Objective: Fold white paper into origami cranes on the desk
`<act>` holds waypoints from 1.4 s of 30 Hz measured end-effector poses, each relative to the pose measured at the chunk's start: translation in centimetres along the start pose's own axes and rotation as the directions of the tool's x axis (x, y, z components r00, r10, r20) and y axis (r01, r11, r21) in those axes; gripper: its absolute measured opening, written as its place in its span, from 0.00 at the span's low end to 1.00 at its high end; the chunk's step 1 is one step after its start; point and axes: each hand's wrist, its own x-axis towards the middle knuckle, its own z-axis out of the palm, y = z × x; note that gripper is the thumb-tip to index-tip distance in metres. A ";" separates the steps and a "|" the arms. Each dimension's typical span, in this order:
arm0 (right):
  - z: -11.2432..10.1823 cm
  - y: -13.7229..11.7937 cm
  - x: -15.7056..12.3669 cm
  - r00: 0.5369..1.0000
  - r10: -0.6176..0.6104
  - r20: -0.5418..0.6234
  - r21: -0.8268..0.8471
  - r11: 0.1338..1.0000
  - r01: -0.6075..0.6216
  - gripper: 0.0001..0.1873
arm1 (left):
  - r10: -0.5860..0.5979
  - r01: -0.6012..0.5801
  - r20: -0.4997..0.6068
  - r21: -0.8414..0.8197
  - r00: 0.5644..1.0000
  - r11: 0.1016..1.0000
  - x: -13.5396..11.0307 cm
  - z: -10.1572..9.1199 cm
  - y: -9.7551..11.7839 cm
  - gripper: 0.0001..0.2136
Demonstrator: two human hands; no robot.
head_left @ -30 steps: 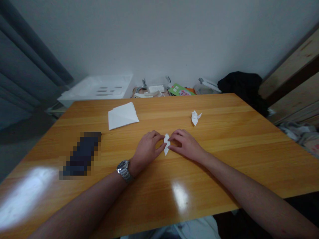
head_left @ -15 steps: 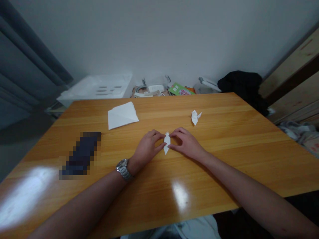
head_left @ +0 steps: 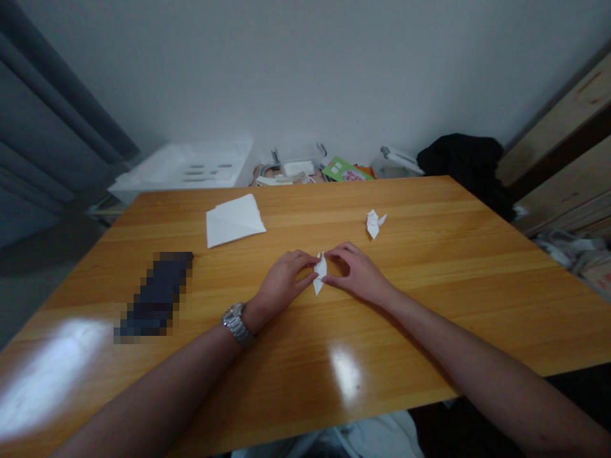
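A small piece of folded white paper [head_left: 320, 273], narrow and pointed at its lower end, is between my two hands over the middle of the table. My left hand [head_left: 285, 280], with a metal watch on its wrist, pinches the paper's left edge between thumb and fingers. From the other side my right hand [head_left: 359, 273] pinches the right edge. Two thin points stick up at the paper's far end. Beyond my right hand a finished-looking origami figure [head_left: 373, 224] of white paper rests on the wood.
A stack of white paper sheets [head_left: 233, 221] lies at the back left of the wooden table [head_left: 410, 356]. Nearer on the left is a dark, pixelated object [head_left: 160, 296]. Behind the table's far edge are a white foam tray [head_left: 200, 166], a green booklet [head_left: 344, 169] and black cloth [head_left: 461, 159].
At its far end the folded paper's top has opened from one narrow tip into two separated points. Both hands stay almost in place, still gripping it.
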 end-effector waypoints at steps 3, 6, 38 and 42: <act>0.1 0.2 0.0 1.000 0.003 -0.002 -0.003 1.000 -0.003 0.24 | -0.005 0.005 0.002 -0.007 1.000 1.000 0.0 0.0 0.1 0.10; 0.1 0.4 0.0 1.000 -0.002 -0.003 0.004 1.000 0.002 0.24 | -0.034 0.034 -0.002 -0.024 0.999 0.999 0.0 0.0 0.0 0.11; 0.2 0.8 0.1 0.994 -0.104 0.027 0.052 0.993 0.103 0.07 | -0.037 0.038 -0.012 0.024 0.999 0.999 0.1 0.2 -0.1 0.07; 0.2 0.6 0.1 0.996 -0.092 0.019 0.062 0.994 0.091 0.04 | -0.034 0.034 -0.025 -0.001 0.999 0.999 0.0 0.1 -0.1 0.07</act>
